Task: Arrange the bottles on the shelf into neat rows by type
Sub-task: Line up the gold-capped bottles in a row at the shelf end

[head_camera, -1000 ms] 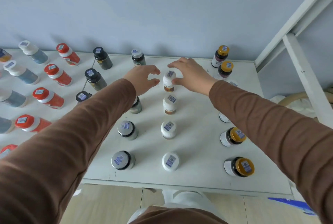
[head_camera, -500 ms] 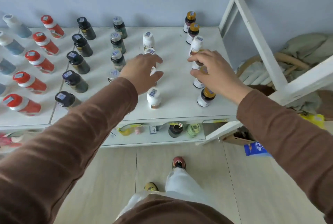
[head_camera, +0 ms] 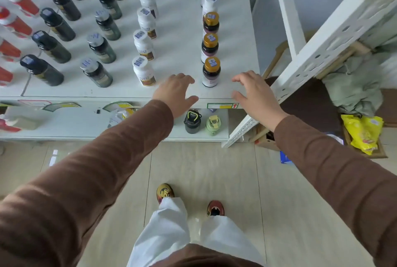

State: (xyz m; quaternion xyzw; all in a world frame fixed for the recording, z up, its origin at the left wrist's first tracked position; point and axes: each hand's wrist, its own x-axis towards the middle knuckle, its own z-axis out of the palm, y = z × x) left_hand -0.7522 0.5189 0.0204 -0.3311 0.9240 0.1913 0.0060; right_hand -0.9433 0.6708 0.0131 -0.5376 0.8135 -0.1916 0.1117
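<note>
Looking down from the head view: bottles [head_camera: 211, 71] stand in rows on the shelf [head_camera: 182, 56], upper half of frame. Your left hand [head_camera: 175, 92] and right hand [head_camera: 254, 92] hover spread and empty, flanking the nearest gold-capped one. Likely light, rigid, tippy; take it round the body, below the cap.

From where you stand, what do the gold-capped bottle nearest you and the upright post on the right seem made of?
Gold-capped bottle: dark glass or glossy plastic, I cannot tell which; its cap has a metallic gold sheen and a barcode sticker on top. Upright post: probably white-painted steel, judging by its punched slots and flat angle profile.
</note>
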